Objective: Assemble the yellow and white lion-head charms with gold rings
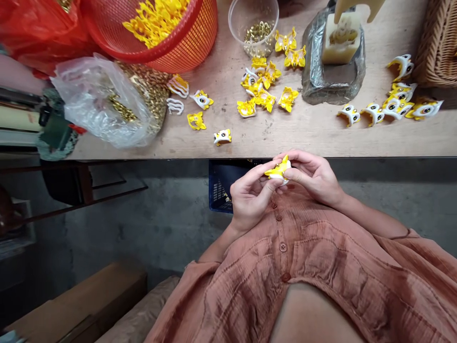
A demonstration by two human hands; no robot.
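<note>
Both my hands meet just below the table's front edge, over my rust-coloured shirt. My left hand [252, 193] and my right hand [312, 174] pinch a small yellow and white toy piece [279, 170] between their fingertips. Several similar yellow pieces [262, 90] lie scattered on the wooden table [285, 138] above my hands. One white and yellow piece [222, 137] lies alone near the table's edge. A row of finished white and yellow pieces [389, 107] lies at the right.
A red mesh basket [178, 43] holds yellow parts at the back left. A clear plastic bag [103, 102] of small brass bits lies beside it. A clear cup [254, 26], a foil-wrapped block [333, 57] and a wicker basket [437, 43] stand behind. A blue crate [223, 183] sits under the table.
</note>
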